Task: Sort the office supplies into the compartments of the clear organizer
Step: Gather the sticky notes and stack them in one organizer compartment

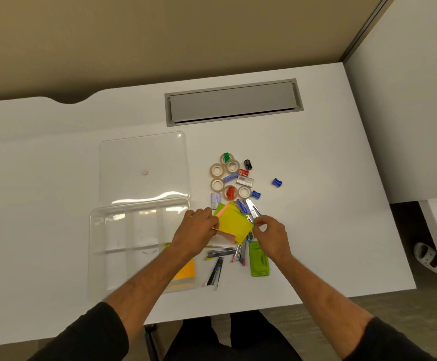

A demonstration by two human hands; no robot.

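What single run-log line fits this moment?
left hand: grips sticky notes | right hand: pinching stapler | organizer: orange pad inside

White desk (56,142), beige wall (160,35)

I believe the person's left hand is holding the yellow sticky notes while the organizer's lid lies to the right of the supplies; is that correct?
Not quite: the head view shows the lid lying left of the supplies, behind the organizer. The left hand does hold the yellow sticky notes.

Open surface (56,157) left of and behind the organizer (123,246); tape rolls (217,170), staplers (221,252) and sticky notes (234,225) crowd its right flank.
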